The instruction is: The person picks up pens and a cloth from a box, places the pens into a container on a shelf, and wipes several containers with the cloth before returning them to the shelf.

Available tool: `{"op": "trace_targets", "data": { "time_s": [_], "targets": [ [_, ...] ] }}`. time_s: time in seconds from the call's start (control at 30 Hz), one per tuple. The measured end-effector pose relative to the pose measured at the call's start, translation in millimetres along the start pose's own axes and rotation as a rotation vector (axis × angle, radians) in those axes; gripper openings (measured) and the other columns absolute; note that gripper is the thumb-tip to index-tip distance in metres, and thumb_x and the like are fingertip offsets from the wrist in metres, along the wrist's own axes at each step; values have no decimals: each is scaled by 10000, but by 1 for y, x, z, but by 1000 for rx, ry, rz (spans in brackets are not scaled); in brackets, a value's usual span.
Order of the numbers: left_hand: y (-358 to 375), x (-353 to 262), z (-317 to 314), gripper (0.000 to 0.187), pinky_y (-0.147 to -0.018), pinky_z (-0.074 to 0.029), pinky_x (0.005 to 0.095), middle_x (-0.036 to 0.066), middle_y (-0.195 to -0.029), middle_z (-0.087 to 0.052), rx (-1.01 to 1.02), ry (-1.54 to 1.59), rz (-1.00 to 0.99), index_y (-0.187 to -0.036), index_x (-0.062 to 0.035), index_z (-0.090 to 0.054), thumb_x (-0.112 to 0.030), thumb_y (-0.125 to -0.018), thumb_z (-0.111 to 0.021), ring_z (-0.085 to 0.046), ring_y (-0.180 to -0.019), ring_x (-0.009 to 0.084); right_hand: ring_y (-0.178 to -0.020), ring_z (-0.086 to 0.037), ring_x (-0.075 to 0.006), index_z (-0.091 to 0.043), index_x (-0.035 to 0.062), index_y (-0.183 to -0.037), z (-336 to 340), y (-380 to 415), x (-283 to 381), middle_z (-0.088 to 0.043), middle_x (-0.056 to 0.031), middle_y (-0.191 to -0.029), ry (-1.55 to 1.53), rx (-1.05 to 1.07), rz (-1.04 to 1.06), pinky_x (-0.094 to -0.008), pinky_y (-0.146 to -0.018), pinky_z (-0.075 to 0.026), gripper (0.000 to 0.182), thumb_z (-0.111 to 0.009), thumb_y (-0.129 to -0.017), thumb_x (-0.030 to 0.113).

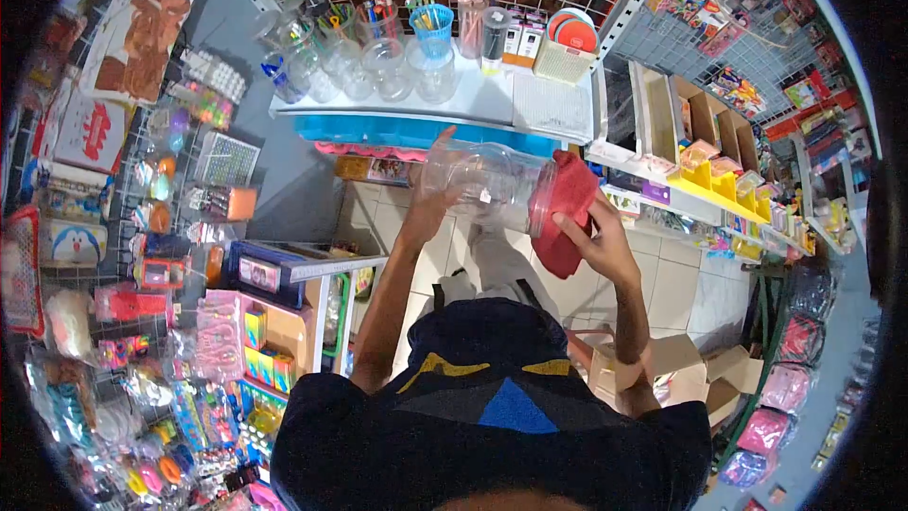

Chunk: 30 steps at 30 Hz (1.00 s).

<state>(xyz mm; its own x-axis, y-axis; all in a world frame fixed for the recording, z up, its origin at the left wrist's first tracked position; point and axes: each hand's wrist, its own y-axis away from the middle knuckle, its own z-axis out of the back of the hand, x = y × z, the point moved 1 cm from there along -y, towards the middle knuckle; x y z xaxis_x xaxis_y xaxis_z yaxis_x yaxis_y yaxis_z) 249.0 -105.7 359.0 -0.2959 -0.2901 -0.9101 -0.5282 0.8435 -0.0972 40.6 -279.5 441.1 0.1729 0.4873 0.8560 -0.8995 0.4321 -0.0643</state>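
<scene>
A large clear plastic jar (487, 185) lies sideways between my two hands, in front of the white shelf. My left hand (433, 203) grips its left end, fingers wrapped round the wall. At the other end, a red cloth (565, 213) is bunched against the jar's rim. My right hand (601, 241) holds that cloth, with the thumb pressed on its front. A small white tag shows on the jar's side. The fingers behind the cloth are hidden.
On the white shelf (492, 114) ahead stand several clear jars (383, 66), a blue basket (433, 28) and a cream basket (560, 61). Hanging goods crowd the left. Yellow bins (724, 191) line the right shelf; an open cardboard box (690, 369) sits below.
</scene>
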Motion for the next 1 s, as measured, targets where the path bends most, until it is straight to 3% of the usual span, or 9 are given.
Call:
{"op": "trace_targets", "data": {
  "time_s": [0.03,0.17,0.27,0.37,0.47,0.6,0.73,0.87,1.0],
  "targets": [
    [10,-6,-3,824,-837,-528,344,99,-1213,-485,-31,34,39,-1458,-105,-231,-124,-758,-665,-564,-1059,228,-972,-596,-286,-628,13,-1031,-2,5,0,-605,-164,-1057,72,35,-15,-372,-842,-469,292,-689,-841,225],
    [34,-16,2,817,-900,-480,332,101,-1224,-489,-70,-20,131,-1446,-92,-275,-174,-750,-696,-522,-1113,217,-876,-629,-301,-633,25,-1040,-8,11,12,-652,-157,-964,55,256,59,-370,-774,-501,298,-715,-810,196],
    [44,-31,-3,816,-981,-412,319,103,-1266,-484,22,58,216,-1422,-77,-334,-176,-721,-738,-485,-1165,213,-993,-598,-327,-579,60,-1169,-34,22,-11,-611,-182,-1104,-67,585,150,-390,-860,-479,387,-690,-826,200],
    [46,-34,-16,835,-1019,-367,311,101,-1325,-461,32,-309,2,-1395,-74,-388,-165,-669,-791,-463,-1199,204,-1138,-516,-352,-481,86,-1293,-76,25,-23,-519,-204,-1251,198,209,479,-424,-967,-416,495,-656,-847,209],
    [50,-29,-22,851,-1012,-376,323,94,-1354,-448,-94,-297,28,-1378,-69,-412,-182,-643,-828,-437,-1229,195,-1151,-493,-369,-462,142,-1298,-87,9,-12,-482,-179,-1276,27,100,521,-472,-952,-413,609,-735,-754,164],
    [58,-26,-40,858,-1002,-382,334,113,-1328,-468,-11,-415,80,-1375,-40,-401,-234,-662,-836,-453,-1208,192,-1090,-511,-365,-532,86,-1188,-118,14,-40,-522,-155,-1173,152,16,570,-450,-929,-418,464,-701,-784,239],
    [55,-39,-43,881,-994,-386,338,130,-1288,-496,17,-586,-83,-1369,-11,-388,-231,-648,-844,-493,-1154,217,-890,-551,-377,-525,54,-1046,-119,12,-15,-560,-158,-973,202,-105,602,-447,-733,-460,373,-732,-748,144],
    [61,-52,-52,909,-1011,-364,337,123,-1299,-488,45,-543,-138,-1368,-18,-390,-197,-607,-853,-473,-1179,219,-874,-547,-367,-531,35,-1021,-98,14,19,-562,-165,-937,150,68,596,-447,-726,-459,365,-737,-739,142],
    [72,-58,-45,924,-1021,-349,345,116,-1315,-480,51,-539,-250,-1361,-35,-407,-159,-566,-862,-448,-1207,219,-1017,-556,-323,-560,31,-1090,-103,9,4,-583,-165,-1039,-8,344,492,-416,-866,-453,390,-697,-766,198]
  ]
}}
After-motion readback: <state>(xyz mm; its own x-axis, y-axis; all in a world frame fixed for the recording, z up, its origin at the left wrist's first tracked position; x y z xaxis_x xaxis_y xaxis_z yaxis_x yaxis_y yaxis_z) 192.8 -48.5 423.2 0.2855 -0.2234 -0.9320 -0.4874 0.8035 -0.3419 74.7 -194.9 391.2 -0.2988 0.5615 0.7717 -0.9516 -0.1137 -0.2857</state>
